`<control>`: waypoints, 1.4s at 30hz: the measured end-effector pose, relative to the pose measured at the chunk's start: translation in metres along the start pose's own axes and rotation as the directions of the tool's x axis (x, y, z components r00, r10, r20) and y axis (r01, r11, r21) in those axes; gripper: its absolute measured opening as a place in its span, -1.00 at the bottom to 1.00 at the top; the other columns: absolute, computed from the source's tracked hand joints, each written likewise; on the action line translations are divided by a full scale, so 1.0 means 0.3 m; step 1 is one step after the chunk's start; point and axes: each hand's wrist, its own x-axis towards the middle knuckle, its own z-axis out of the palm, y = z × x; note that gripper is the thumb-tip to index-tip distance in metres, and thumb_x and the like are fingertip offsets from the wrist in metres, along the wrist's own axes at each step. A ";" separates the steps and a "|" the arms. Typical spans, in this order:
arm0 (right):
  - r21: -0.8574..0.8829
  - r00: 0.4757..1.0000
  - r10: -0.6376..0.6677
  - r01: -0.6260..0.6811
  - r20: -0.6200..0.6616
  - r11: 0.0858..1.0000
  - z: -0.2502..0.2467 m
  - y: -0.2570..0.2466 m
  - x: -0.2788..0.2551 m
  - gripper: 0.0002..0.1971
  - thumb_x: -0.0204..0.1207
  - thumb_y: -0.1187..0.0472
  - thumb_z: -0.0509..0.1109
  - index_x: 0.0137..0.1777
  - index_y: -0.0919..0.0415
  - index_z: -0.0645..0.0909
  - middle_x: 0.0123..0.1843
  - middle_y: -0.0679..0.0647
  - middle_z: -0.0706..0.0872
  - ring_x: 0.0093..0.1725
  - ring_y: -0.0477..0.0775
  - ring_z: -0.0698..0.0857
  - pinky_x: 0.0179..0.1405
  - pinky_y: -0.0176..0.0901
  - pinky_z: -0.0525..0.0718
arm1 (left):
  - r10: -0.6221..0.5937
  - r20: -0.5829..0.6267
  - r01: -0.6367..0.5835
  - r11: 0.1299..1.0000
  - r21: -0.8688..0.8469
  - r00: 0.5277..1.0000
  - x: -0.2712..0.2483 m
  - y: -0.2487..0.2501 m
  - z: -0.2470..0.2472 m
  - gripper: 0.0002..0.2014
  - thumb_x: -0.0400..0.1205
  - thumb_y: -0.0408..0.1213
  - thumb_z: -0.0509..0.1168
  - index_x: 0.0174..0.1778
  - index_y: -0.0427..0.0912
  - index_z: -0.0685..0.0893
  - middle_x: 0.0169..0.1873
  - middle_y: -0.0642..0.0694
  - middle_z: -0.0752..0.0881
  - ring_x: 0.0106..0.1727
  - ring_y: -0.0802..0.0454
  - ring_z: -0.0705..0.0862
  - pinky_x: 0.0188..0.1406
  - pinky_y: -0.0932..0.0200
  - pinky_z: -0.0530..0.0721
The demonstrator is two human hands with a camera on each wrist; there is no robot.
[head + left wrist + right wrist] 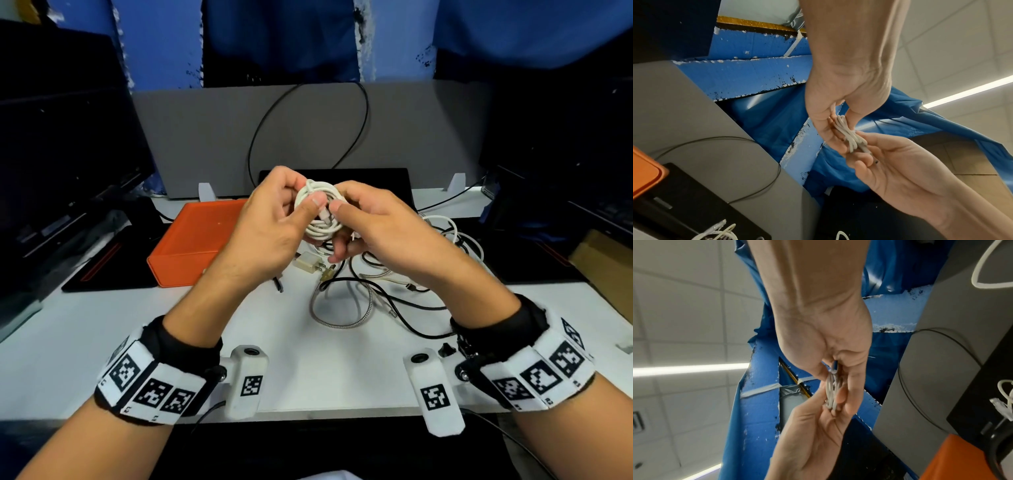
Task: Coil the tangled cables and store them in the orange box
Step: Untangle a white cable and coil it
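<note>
My left hand (270, 222) and right hand (373, 233) meet above the white desk (102, 342), both closed around one white cable coil (320, 212). Left thumb pressed on the coil's near face, left fingers curled behind it. Right thumb pinches beside the left thumb; right fingers wrap under the lower loops. From the left wrist view the coil (849, 134) shows edge-on, strands stacked between the two sets of fingers. From the right wrist view, the same bundle (831, 391), thin and flat.

Orange box (191, 240): on the desk, just left of the coil, lying below my left hand; I cannot tell whether it is open.

Below and right of the coil: a loose tangle (394, 284) of black, white and braided metal cables, with a white plug adapter (308, 263) at its near-left edge. Beyond the coil, a grey partition (205, 137) with a black cable loop against it; dark monitors either side, blue sheeting above.
</note>
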 end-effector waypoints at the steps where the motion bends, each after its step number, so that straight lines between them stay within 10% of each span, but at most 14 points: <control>1: -0.010 1.000 -0.007 0.007 -0.001 1.000 -0.006 -0.001 0.002 -0.80 0.84 0.19 0.23 0.25 0.12 0.70 0.02 0.21 0.81 -0.28 0.02 0.75 -0.08 0.04 0.87 | -0.005 -0.009 0.005 1.000 0.000 1.000 0.001 0.001 -0.004 -0.88 0.78 -0.26 0.32 0.10 -0.24 0.55 -0.05 -0.22 0.81 -0.08 -0.16 0.81 -0.08 -0.21 0.84; 10: -0.239 0.998 -0.058 0.063 0.031 0.969 -0.042 -0.007 0.006 -0.84 0.77 0.21 0.36 0.19 0.00 0.75 -0.04 0.05 0.83 -0.17 0.01 0.84 -0.18 -0.03 0.79 | -0.059 0.039 0.060 0.998 -0.024 0.998 -0.004 0.018 -0.031 -0.86 0.81 -0.30 0.28 0.12 -0.32 0.53 -0.16 -0.12 0.82 -0.16 -0.14 0.84 0.02 -0.49 0.76; 18: 0.043 1.000 -0.030 0.030 -0.004 0.999 -0.033 -0.007 0.006 -0.76 0.66 0.41 0.39 0.21 0.12 0.76 0.07 0.24 0.81 -0.18 0.09 0.75 -0.06 0.06 0.81 | 0.069 -0.050 -0.068 0.998 0.019 0.996 -0.009 0.022 -0.002 -0.94 0.79 -0.33 0.30 0.09 -0.22 0.55 -0.14 -0.08 0.78 -0.15 0.10 0.77 -0.20 0.19 0.75; 28: 0.158 0.991 0.023 -0.002 -0.131 0.987 0.032 0.006 0.018 -0.79 0.70 0.38 0.36 0.15 0.10 0.74 -0.11 -0.10 0.79 -0.17 -0.07 0.76 -0.15 -0.10 0.84 | 0.103 -0.022 -0.102 0.994 0.030 0.994 0.000 0.012 -0.030 -0.93 0.77 -0.32 0.32 0.02 -0.08 0.56 -0.13 -0.06 0.79 -0.06 0.02 0.77 0.01 -0.01 0.76; 32: 0.067 0.998 0.006 -0.001 -0.068 0.998 0.013 -0.003 0.011 -0.76 0.67 0.41 0.39 0.23 0.11 0.68 0.02 0.06 0.78 -0.08 -0.08 0.75 -0.02 0.02 0.87 | 0.126 -0.051 -0.118 0.983 0.139 0.991 -0.009 0.004 -0.006 -0.91 0.77 -0.26 0.32 0.02 -0.01 0.54 -0.14 -0.09 0.76 -0.07 -0.20 0.74 -0.01 -0.27 0.73; 36: 0.153 0.997 0.052 -0.044 -0.048 0.987 -0.002 -0.005 0.009 -0.74 0.62 0.46 0.44 0.24 0.21 0.67 -0.06 0.18 0.75 -0.18 0.03 0.74 -0.06 0.08 0.87 | 0.180 -0.006 -0.169 0.931 0.324 0.984 -0.014 -0.007 0.004 -0.88 0.77 -0.16 0.31 0.10 -0.03 0.48 -0.22 0.02 0.67 -0.22 0.01 0.65 -0.22 -0.12 0.69; 42: 0.185 0.999 0.039 -0.034 -0.023 0.982 0.013 -0.004 0.003 -0.76 0.64 0.48 0.42 0.24 0.26 0.69 0.03 0.32 0.83 -0.12 0.07 0.81 -0.13 -0.04 0.85 | 0.009 0.137 -0.046 0.961 0.274 0.991 -0.009 0.012 -0.045 -0.79 0.57 -0.11 0.37 -0.01 0.06 0.44 -0.28 -0.09 0.69 -0.34 -0.20 0.58 -0.41 -0.39 0.64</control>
